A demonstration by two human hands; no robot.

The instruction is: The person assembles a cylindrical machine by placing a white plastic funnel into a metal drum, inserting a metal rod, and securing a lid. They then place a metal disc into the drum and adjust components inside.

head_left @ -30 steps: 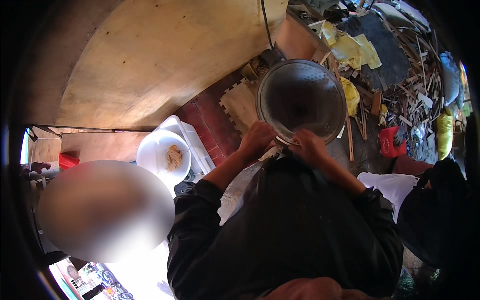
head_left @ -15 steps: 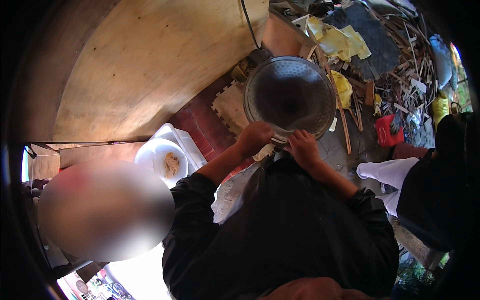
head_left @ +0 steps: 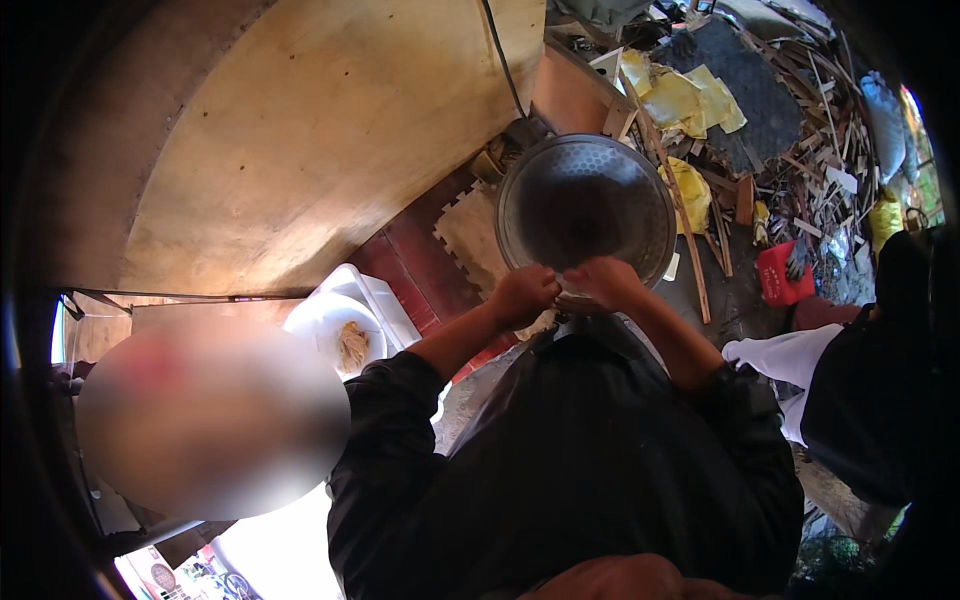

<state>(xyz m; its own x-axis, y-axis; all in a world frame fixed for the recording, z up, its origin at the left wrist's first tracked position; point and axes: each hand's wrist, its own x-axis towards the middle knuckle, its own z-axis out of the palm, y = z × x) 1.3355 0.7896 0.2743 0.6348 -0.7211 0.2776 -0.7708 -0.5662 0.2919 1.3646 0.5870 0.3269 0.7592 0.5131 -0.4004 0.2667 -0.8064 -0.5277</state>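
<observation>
In front of me is a round, dark metal pan [head_left: 560, 215] with a dimpled inner wall and a greyish rim. Just over its near edge, my left hand [head_left: 526, 297] is closed with the fingertips pinched together. My right hand [head_left: 606, 284] is closed beside it, its fingers curled toward the left ones, with a small gap between the hands. Whatever they pinch is too small or hidden to make out. To the left, a white bowl [head_left: 312, 318] contains a clump of tan, stringy material [head_left: 352, 346].
Behind the bowl is a white plastic tub [head_left: 385, 298]. A large plywood panel [head_left: 330, 130] fills the upper left. Wood scraps [head_left: 800, 180], yellow sheets [head_left: 690, 100] and a red container [head_left: 785, 274] lie to the right. Another person's white-clad leg [head_left: 785, 352] is at the right.
My right hand has turned and its fingers have curled in toward the left hand. Both hands are nearer each other. The whole view has shifted slightly, so the pan appears lower.
</observation>
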